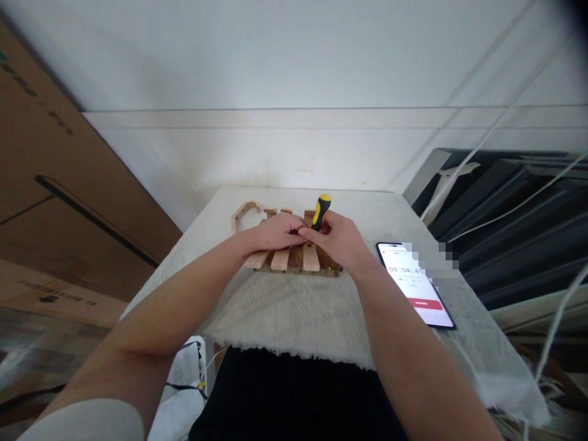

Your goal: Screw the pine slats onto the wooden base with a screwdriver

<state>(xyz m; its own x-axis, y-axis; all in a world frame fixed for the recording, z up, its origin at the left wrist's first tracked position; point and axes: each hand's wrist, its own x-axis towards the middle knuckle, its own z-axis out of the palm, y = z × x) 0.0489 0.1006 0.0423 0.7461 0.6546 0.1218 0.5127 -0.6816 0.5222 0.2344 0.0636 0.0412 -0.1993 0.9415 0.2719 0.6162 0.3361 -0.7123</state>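
A small wooden slatted piece [287, 257] with a curved end [243, 214] lies on a cloth-covered table [298, 312]. My left hand [275, 233] rests on the slats, fingers curled and pinched at a spot beside the tool. My right hand [337, 239] is closed round a screwdriver with a yellow and black handle [320, 211], held nearly upright with its tip down on the wood. What the left fingertips pinch is too small to see.
A phone [416, 285] with a running timer lies on the cloth to the right. Large cardboard boxes [55, 184] stand at left. Dark panels [514, 226] and thin white rods [505, 116] are at right. A white wall lies behind the table.
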